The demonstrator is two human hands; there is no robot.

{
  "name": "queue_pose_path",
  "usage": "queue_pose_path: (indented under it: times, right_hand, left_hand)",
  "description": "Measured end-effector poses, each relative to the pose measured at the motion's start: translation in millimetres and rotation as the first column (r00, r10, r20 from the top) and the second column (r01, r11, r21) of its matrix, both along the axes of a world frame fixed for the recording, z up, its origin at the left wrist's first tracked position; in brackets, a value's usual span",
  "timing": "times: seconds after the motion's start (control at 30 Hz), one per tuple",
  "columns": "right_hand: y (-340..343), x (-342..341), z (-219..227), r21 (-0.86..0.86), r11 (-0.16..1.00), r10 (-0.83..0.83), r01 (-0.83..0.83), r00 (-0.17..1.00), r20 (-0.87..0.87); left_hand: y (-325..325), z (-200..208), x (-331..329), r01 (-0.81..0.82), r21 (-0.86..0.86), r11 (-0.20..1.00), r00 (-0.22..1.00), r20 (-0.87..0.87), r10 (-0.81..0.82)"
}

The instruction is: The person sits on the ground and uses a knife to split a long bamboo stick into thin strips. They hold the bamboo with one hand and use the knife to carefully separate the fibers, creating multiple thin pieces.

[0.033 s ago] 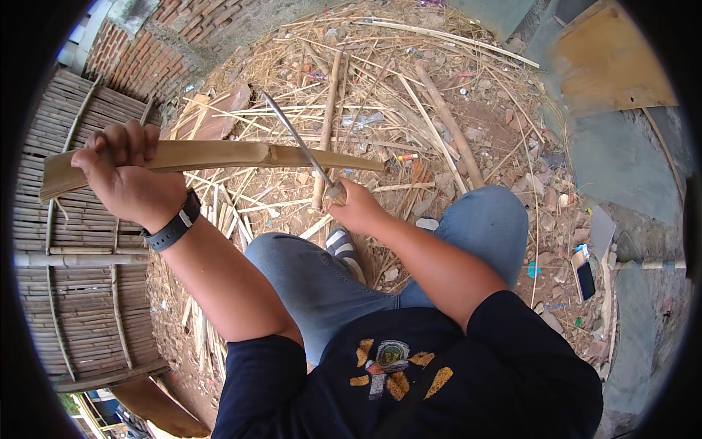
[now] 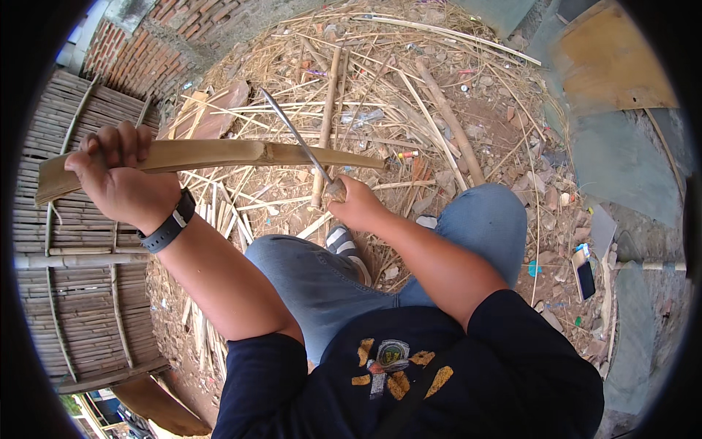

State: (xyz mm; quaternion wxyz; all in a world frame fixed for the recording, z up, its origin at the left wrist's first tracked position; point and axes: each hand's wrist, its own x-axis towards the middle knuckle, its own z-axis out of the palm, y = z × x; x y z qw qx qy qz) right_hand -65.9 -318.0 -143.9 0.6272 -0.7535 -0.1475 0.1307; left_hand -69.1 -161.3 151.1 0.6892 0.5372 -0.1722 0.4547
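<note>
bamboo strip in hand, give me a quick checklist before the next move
1. Left hand closed round the bamboo strip: ok.
2. Right hand closed on the knife handle: ok.
3. Left fingers well away from the blade: ok.
4. Blade edge touching the strip: cannot tell; they cross in view.
5. Protective gloves on: not ok, both hands bare.
6. Ground ahead clear: not ok, poles lie there.

Ground under you: reddish-brown earth (image 2: 479, 110). Far edge: one long, thin, pale bamboo strip (image 2: 453, 36). Mid-ground: two long, round, brown poles (image 2: 451, 123), apart; crumpled clear plastic (image 2: 363, 117) and a small yellow-and-red cylinder (image 2: 407, 154) between them. Toward left edge: pale split strips (image 2: 215, 201), scattered. Toward right edge: teal plastic scrap (image 2: 533, 268).
</note>
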Motion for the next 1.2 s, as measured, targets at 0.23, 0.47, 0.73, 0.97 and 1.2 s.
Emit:
queue_pose_path:
  times: [0.23,0.47,0.73,0.97,1.2]
  right_hand:
    - [17.5,8.3,71.4,0.083,0.981,0.175,-0.178,0.984,0.043]
    - [13.9,45.6,-84.1,-0.159,0.985,-0.145,0.061,0.787,-0.600]
    - [63.9,7.8,15.4,-0.083,0.989,0.113,-0.119,0.990,-0.080]
    - [63.6,18.6,-79.5,-0.206,0.976,-0.116,0.070,0.969,-0.219]
    - [73.9,14.9,-39.5,-0.238,0.970,-0.015,-0.048,0.966,-0.257]
  left_hand:
    - [32.8,0.0,6.6,0.072,0.074,0.995,0.997,-0.004,-0.072]
    - [86.7,-17.7,-13.1,-0.186,-0.061,0.981,0.982,0.023,0.187]
    - [117.2,-36.8,-37.1,-0.062,-0.041,0.997,0.993,0.093,0.066]
    - [144.0,-48.0,-33.1,-0.096,-0.151,0.984,0.994,0.045,0.104]
    - [154.3,-55.1,-30.8,-0.198,-0.226,0.954,0.977,0.029,0.210]
